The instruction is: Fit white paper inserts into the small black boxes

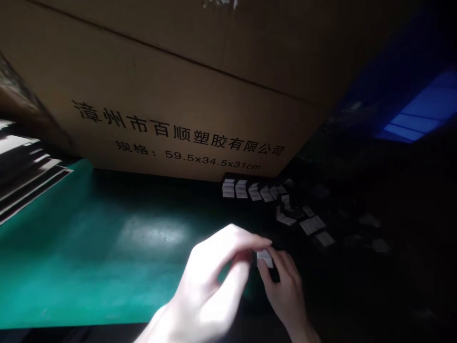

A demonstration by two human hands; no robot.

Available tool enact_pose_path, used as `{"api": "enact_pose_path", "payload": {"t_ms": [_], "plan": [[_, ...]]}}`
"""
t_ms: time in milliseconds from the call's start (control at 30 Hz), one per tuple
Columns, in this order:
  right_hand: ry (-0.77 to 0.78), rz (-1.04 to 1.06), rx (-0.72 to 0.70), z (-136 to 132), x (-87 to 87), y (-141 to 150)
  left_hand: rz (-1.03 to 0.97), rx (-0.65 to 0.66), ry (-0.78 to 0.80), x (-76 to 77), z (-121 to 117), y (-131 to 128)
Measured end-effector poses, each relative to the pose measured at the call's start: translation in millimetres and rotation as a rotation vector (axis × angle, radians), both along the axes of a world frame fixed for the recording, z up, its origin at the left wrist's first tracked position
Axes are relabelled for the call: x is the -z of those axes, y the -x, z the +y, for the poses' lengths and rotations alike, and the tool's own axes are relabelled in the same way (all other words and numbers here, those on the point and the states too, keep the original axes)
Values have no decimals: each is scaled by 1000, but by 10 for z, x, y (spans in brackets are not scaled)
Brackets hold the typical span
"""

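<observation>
One slip (264,257) sits pinched in the right hand (285,291); left hand (203,271) curls nearly closed, hold unclear; keep pressure light.

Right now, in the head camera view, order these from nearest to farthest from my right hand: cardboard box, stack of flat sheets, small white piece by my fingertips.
From your right hand:
1. Small white piece: at its fingertips.
2. Cardboard box: ahead, beyond both hands.
3. Stack of flat sheets: far left.
</observation>
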State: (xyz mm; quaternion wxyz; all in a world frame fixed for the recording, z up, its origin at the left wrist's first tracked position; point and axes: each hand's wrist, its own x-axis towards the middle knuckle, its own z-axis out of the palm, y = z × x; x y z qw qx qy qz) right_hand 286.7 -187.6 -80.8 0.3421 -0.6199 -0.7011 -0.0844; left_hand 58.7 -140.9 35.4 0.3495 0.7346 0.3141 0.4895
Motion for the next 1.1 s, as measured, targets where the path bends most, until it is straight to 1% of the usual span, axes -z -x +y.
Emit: {"api": "enact_pose_path", "payload": {"t_ms": [100,200,267,333,400,467,533,600,733,867,967,1100], "plan": [[62,10,-15,88,-51,17,178,57,19,148,414,-90],[172,58,-71,231,-122,85,394,103,-32,352,853,-164],[227,87,-97,341,-156,151,474,145,-85,476,1058,-181],[223,89,-102,444,-171,219,502,129,-60,574,1170,-170],[209,83,-105,527,-173,273,499,102,-25,640,1208,-136],[212,94,-121,582,-167,299,483,112,28,671,1204,-94],[230,121,-145,606,-154,292,472,162,97,679,1191,-58],[240,141,-170,609,-135,261,495,225,131,684,1185,-40],[230,171,-171,596,-90,195,603,326,84,733,1182,-49],[203,236,-181,601,-73,181,635,340,49,793,1154,-69],[137,271,-186,601,-81,186,591,328,51,810,1125,-82],[43,320,-175,587,-94,185,448,331,143,784,1084,-121]]}}
